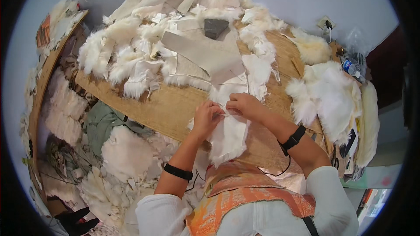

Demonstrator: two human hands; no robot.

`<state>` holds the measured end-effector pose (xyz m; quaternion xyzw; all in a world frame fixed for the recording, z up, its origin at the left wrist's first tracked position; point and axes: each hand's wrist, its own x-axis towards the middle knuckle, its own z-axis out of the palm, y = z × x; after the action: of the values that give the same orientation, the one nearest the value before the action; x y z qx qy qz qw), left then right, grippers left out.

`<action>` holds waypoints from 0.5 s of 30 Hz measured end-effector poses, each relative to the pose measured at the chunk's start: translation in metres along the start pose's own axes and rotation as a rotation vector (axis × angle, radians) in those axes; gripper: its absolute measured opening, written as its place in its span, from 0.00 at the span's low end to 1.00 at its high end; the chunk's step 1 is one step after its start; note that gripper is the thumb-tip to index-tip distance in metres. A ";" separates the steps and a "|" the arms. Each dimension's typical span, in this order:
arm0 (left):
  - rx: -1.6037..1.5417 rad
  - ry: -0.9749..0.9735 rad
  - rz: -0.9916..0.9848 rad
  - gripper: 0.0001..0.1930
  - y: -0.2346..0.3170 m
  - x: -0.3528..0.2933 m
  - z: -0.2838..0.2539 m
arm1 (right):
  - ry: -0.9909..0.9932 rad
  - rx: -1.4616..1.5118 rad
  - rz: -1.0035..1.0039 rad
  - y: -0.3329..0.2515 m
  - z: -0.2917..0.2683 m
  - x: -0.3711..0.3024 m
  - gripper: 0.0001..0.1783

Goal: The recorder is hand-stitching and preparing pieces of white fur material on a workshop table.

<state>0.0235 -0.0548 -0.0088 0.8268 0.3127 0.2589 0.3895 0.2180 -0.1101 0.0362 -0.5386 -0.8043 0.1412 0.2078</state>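
Ok, L hand (208, 116), R hand (245, 106) pinching wht pelt (229, 137).

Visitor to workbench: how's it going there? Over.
Left hand, right hand close together, apparently pinching white fur piece. Piece lies over wooden table. Grey block beyond, clear of hands.

The strip (229, 139) before you looks like matt, fairly smooth hide with fluffy fur edges. Your desk (153, 108) is grained wood, faintly glossy; your apron (247, 189) is matt cloth; the bottle (350, 67) is shiny plastic.
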 end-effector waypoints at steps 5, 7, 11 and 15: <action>0.048 -0.014 0.026 0.07 0.003 0.004 -0.001 | -0.006 0.021 -0.072 0.013 0.000 0.001 0.03; 0.055 -0.025 0.059 0.07 0.000 0.004 0.003 | 0.005 0.023 -0.077 0.014 -0.002 -0.002 0.03; -0.419 0.054 -0.066 0.08 -0.023 0.002 0.028 | -0.032 -0.122 -0.101 0.033 0.017 -0.008 0.02; -0.382 0.056 -0.045 0.10 -0.015 -0.008 0.013 | -0.155 0.007 0.056 -0.002 0.006 0.005 0.24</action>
<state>0.0222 -0.0592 -0.0292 0.7231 0.2869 0.3279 0.5360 0.2116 -0.1066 0.0326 -0.5477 -0.8020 0.1907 0.1427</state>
